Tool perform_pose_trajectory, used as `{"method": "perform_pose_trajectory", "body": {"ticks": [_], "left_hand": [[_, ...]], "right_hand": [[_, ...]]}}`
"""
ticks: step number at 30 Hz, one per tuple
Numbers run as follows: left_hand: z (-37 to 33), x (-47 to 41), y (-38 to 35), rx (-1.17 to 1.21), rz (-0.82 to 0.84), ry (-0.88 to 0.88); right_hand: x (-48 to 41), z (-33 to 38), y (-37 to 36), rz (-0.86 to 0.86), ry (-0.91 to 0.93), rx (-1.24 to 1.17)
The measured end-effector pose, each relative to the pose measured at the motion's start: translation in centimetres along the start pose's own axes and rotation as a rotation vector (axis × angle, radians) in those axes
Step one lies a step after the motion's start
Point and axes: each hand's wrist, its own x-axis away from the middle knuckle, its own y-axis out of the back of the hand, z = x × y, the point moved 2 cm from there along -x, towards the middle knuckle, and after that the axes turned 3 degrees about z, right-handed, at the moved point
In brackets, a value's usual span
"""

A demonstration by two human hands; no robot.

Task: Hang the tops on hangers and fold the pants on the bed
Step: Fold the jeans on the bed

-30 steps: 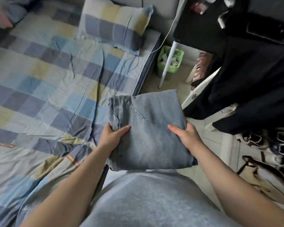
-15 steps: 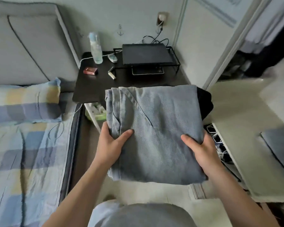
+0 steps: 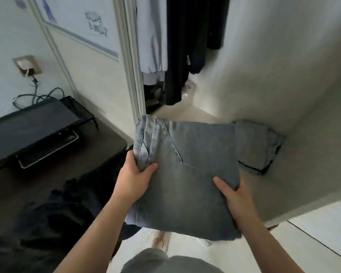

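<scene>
At front edge of pale wardrobe shelf (image 3: 307,174), grips folded light-blue denim pants (image 3: 187,178) with left hand (image 3: 134,180) and right hand (image 3: 237,201).

Home bedroom: open wardrobe (image 3: 244,66) with hanging clothes (image 3: 185,46), folded jeans (image 3: 258,146) on its shelf, wall socket (image 3: 27,66) left of it.

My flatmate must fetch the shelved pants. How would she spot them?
Look in the wardrobe, below the hanging clothes. On its pale shelf lie folded pants with a dark edge. Unlike the jeans in the left hand and right hand, they lie unheld.
</scene>
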Motion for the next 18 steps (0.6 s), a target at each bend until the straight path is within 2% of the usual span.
{"method": "perform_pose_trajectory", "body": {"ticks": [5,9,13,18], "left_hand": [[-2.0,-12.1,-5.9,-0.173,0.301,-0.018],[-1.7,-20.0,-10.4,-0.220,0.458,0.046],[0.6,-26.5,-14.3,-0.306,0.550,0.096],[4.6,-32.4,-17.7,-0.338,0.610,0.214]], "right_hand": [[-5.4,-1.3,0.1,-0.222,-0.050,-0.069],[-9.9,-2.1,-0.2,-0.362,-0.089,-0.048],[-14.4,-4.1,-0.6,-0.431,-0.151,-0.026],[-20.3,-7.4,-2.0,-0.424,-0.236,-0.008]]}}
